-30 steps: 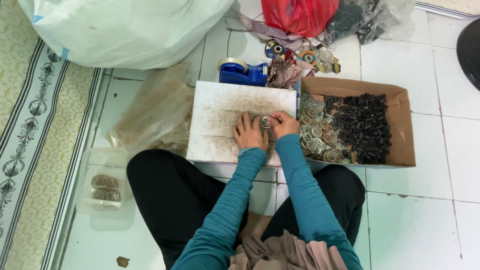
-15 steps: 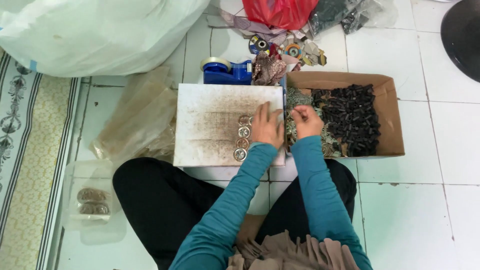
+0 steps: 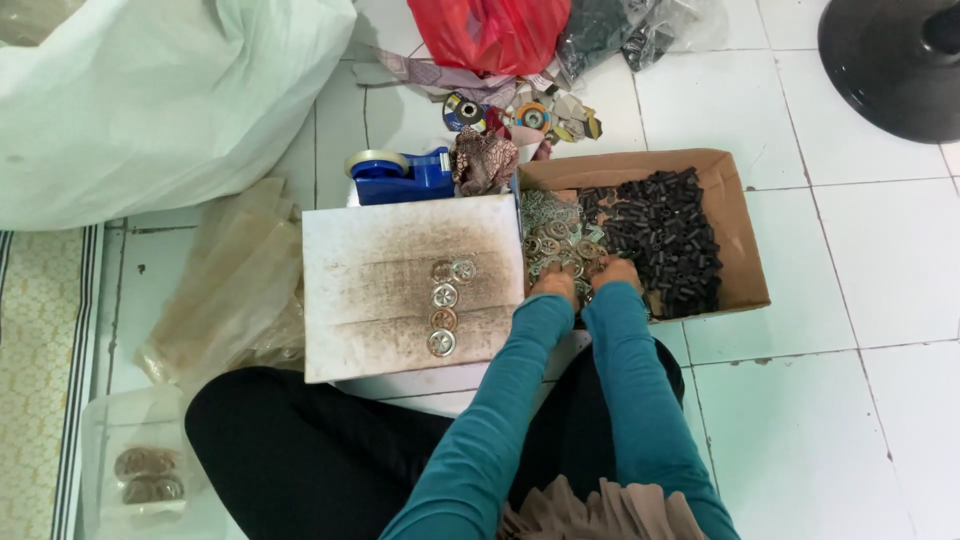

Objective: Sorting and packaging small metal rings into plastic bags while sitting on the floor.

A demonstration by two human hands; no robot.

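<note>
Left hand (image 3: 553,287) and right hand (image 3: 616,274) side by side, down in the cardboard box (image 3: 738,232), fingers buried among the round metal discs (image 3: 553,236); grip impossible to tell. Black tubes (image 3: 668,232) heaped just beyond. Five discs (image 3: 445,305) lined up on the white board (image 3: 390,285) alongside.

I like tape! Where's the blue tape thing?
In the head view, the blue tape dispenser sits on the floor tiles just beyond the white board, left of the cardboard box.

White tiled floor (image 3: 820,400) carries an open brown cardboard box (image 3: 740,250), a stained white flat board (image 3: 390,300), a blue tape dispenser (image 3: 405,178), a red plastic bag (image 3: 495,30), a large white sack (image 3: 150,100) and a patterned mat (image 3: 40,380).
</note>
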